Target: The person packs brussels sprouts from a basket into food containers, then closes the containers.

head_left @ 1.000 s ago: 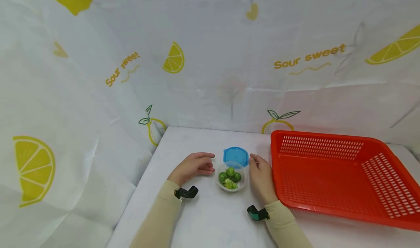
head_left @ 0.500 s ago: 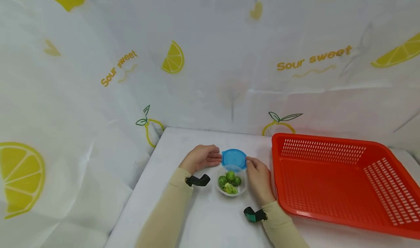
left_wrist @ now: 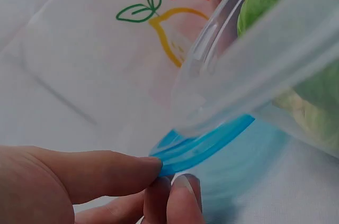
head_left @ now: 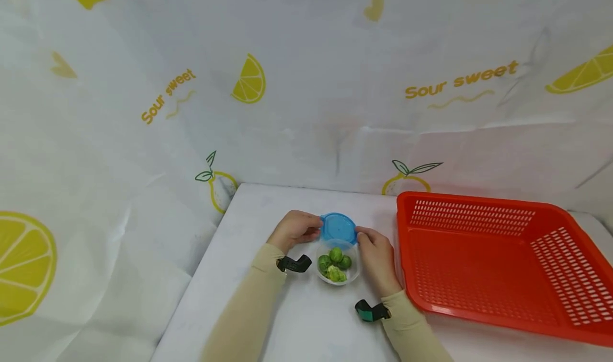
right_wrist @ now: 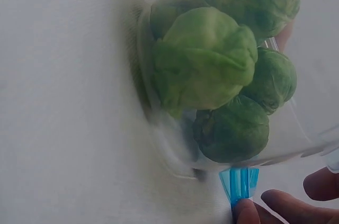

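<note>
A round blue lid (head_left: 339,228) is behind a clear plastic bowl (head_left: 353,270) that holds several Brussels sprouts (head_left: 336,255). My left hand (head_left: 299,227) pinches the lid's left edge, its thumb (left_wrist: 122,171) above and curled fingers below in the left wrist view. At the opposite edge is my right hand (head_left: 377,255), its fingertips (right_wrist: 246,212) gripping the lid's rim. The bowl hides part of the lid in both wrist views. In the right wrist view the sprouts fill the bowl, seen through its cloudy wall.
A large red plastic basket (head_left: 479,266) with slotted walls stands on the white table (head_left: 316,325), just right of my right hand. A white sheet (head_left: 306,85) printed with lemons hangs behind the table and along its left side.
My left hand has moved right and away from me to the lid, and its fingers have closed on the edge. My right fingers have come to the lid's other edge. The bowl stays put.
</note>
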Action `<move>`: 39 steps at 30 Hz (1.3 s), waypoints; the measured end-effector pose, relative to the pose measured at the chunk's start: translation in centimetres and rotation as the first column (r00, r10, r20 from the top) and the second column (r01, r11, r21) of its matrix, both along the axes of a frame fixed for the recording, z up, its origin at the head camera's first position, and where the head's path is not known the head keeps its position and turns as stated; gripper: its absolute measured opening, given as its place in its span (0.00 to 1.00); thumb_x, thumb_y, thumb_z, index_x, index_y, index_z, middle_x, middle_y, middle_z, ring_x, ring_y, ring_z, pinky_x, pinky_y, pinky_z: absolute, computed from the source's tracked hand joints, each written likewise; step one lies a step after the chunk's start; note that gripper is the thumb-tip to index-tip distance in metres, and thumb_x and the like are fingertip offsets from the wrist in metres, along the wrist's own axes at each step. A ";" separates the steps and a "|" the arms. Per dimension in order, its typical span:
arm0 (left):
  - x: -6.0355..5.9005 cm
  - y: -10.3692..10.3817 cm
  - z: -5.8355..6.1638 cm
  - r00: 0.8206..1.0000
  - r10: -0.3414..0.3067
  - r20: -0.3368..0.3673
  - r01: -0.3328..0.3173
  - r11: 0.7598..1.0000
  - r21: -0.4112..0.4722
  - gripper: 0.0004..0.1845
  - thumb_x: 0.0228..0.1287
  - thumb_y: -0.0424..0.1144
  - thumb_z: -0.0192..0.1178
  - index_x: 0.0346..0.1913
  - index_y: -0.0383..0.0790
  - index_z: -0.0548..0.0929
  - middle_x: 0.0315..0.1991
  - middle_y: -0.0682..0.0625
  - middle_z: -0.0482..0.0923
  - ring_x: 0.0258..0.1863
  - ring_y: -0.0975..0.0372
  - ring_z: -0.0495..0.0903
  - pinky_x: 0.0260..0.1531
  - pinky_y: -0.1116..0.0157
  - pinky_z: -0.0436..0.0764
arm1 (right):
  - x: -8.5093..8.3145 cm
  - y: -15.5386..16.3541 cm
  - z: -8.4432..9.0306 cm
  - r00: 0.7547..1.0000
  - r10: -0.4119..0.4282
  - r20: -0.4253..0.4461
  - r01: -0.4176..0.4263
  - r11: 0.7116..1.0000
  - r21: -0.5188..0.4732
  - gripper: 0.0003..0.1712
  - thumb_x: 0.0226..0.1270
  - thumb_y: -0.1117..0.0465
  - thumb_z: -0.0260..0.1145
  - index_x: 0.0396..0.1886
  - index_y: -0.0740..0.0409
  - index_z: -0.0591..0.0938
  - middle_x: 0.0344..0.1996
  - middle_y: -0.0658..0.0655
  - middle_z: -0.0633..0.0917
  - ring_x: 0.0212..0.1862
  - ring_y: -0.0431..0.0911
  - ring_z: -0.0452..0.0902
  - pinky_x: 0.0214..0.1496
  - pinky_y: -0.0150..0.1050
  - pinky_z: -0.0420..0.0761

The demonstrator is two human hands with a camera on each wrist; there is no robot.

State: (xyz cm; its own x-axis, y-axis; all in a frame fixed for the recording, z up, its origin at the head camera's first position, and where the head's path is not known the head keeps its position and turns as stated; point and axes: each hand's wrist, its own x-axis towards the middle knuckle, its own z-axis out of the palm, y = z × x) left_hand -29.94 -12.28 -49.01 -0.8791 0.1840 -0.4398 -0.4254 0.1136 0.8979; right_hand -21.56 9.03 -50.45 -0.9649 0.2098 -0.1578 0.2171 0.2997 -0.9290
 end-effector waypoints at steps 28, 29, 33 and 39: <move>6.6 -3.3 4.1 0.840 -0.215 -0.498 0.208 0.976 -0.071 0.11 0.77 0.36 0.66 0.55 0.44 0.93 0.52 0.46 0.90 0.52 0.50 0.93 0.59 0.60 0.90 | 6.3 0.1 4.8 0.985 -0.003 -0.173 -0.027 0.985 -0.171 0.24 0.91 0.48 0.48 0.72 0.50 0.80 0.70 0.53 0.80 0.71 0.56 0.81 0.79 0.46 0.75; 6.9 -3.4 4.1 0.838 -0.223 -0.497 0.204 0.975 -0.094 0.11 0.77 0.36 0.65 0.54 0.45 0.93 0.51 0.47 0.90 0.51 0.51 0.93 0.59 0.60 0.89 | 6.6 0.1 4.8 0.984 0.002 -0.176 -0.031 0.986 -0.161 0.24 0.91 0.48 0.49 0.72 0.50 0.80 0.70 0.52 0.81 0.71 0.56 0.81 0.78 0.43 0.76; 7.9 -3.7 4.2 0.828 -0.225 -0.514 0.170 0.973 -0.154 0.11 0.79 0.37 0.62 0.53 0.45 0.94 0.51 0.49 0.90 0.50 0.53 0.93 0.60 0.59 0.89 | 7.4 -0.3 4.5 0.977 0.028 -0.212 -0.056 0.990 -0.129 0.22 0.91 0.51 0.51 0.71 0.51 0.82 0.68 0.53 0.82 0.69 0.57 0.82 0.69 0.25 0.78; 9.0 -3.9 4.4 0.830 -0.227 -0.510 0.142 0.969 -0.200 0.11 0.80 0.43 0.64 0.50 0.46 0.94 0.49 0.51 0.91 0.48 0.56 0.93 0.61 0.57 0.88 | 8.4 -0.7 3.5 0.955 0.022 -0.294 -0.054 0.993 -0.101 0.18 0.88 0.57 0.57 0.68 0.54 0.84 0.64 0.55 0.85 0.62 0.48 0.85 0.61 0.16 0.77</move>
State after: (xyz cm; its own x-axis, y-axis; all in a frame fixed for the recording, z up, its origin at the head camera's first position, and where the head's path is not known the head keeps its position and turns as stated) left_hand -20.94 -16.23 -44.62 -0.9407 0.3365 0.0431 0.1472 0.2904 0.9455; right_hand -13.14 8.31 -46.99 -0.9791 0.1693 0.1130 -0.0785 0.1984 -0.9770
